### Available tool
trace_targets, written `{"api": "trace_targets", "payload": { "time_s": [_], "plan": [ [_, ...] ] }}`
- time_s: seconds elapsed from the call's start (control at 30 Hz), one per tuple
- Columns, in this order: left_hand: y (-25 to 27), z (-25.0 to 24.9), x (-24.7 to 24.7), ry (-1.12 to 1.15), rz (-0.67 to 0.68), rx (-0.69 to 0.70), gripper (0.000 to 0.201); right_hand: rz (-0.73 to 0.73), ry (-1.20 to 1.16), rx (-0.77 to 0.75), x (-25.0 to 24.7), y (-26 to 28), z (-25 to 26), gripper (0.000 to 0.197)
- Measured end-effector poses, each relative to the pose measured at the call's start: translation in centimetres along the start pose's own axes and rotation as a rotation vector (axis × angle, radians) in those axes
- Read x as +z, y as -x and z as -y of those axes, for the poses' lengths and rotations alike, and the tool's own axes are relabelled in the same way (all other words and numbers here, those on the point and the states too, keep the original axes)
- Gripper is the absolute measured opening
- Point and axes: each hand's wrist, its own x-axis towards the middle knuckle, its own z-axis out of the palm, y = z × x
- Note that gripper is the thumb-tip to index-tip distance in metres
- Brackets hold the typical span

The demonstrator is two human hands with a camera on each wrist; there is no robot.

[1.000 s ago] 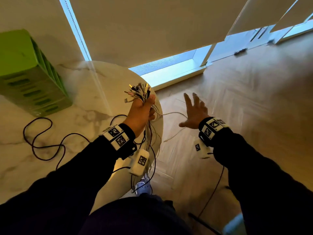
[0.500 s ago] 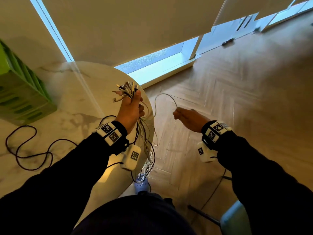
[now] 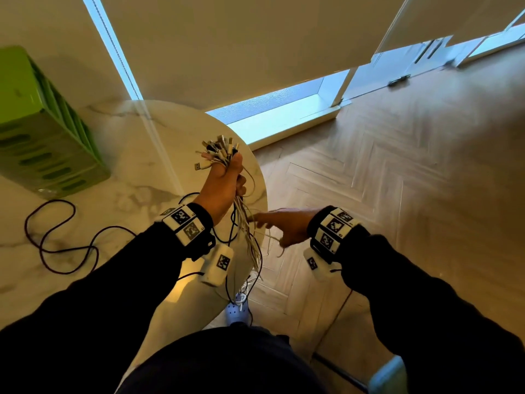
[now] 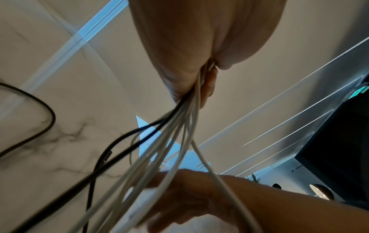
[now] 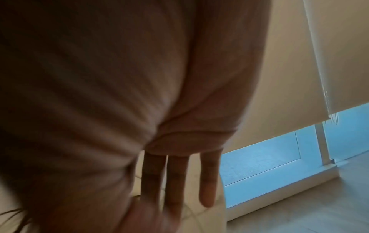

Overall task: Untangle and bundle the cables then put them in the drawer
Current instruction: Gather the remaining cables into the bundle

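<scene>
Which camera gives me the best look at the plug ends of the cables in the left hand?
The head view: the plug ends fan out above the left hand, all in frame. The left wrist view shows only the cables hanging below the grip, with no plugs. The right wrist view shows none of them.

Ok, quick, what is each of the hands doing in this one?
Left hand: fist gripping the bunch of cables, plug ends up.
Right hand: open, fingers straight, reaching into the hanging strands; no grip visible.
</scene>
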Motion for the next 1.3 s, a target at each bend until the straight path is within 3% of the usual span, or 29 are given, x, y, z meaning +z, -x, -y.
{"api": "trace_targets", "payload": {
  "time_s": [0.1,0.17,0.27,0.37,0.57,0.73,0.8,0.9,0.97,1.1,1.17,1.23,1.3],
  "plan": [
    [-0.1,0.1,-0.7,0.004,-0.040,0.010,0.020,-0.242,0.087,0.139,-0.9,0.2,-1.1,0.046],
    [0.0,0.3,-0.9,0.013,-0.047,0.015,0.019,-0.341,-0.073,0.166,-1.8,0.9,-1.3,0.032],
    [0.1,0.5,-0.5,0.006,-0.037,0.022,0.019,-0.233,-0.330,0.026,-2.4,1.7,1.0,0.033],
    [0.0,0.8,-0.1,-0.030,-0.033,0.021,0.018,-0.146,-0.280,-0.039,-1.2,1.5,3.2,0.032],
    [-0.8,0.9,-1.6,-0.122,-0.110,-0.008,0.021,-0.443,-0.219,-0.078,-1.7,2.3,2.9,0.025],
    [-1.3,1.6,-2.4,-0.095,-0.169,-0.031,0.018,-0.738,-0.070,0.047,-3.5,3.4,0.1,0.020],
    [-1.0,1.5,-2.3,-0.079,-0.154,-0.030,0.018,-0.744,-0.015,0.160,-3.2,3.3,-1.5,0.017],
    [-0.6,1.5,-2.2,-0.110,-0.083,-0.021,0.018,-0.585,0.020,0.308,-1.1,2.4,-4.1,0.015],
    [-0.2,1.6,-2.4,-0.169,-0.025,-0.013,0.021,-0.568,-0.043,0.347,0.3,2.0,-5.5,0.016],
    [0.8,1.3,-2.6,-0.199,0.089,-0.035,0.025,-0.855,-0.387,0.367,-0.5,2.1,-5.2,0.024],
    [1.4,1.3,-2.6,-0.173,0.108,-0.048,0.026,-0.955,-0.418,0.380,-2.1,2.1,-4.9,0.027],
    [1.6,1.2,-2.5,-0.104,0.082,-0.061,0.023,-0.793,-0.284,0.432,-3.4,2.3,-5.0,0.026],
    [1.6,0.8,-2.3,-0.047,0.069,-0.056,0.020,-0.386,-0.068,0.553,-3.7,2.8,-4.6,0.029]
  ]
}}
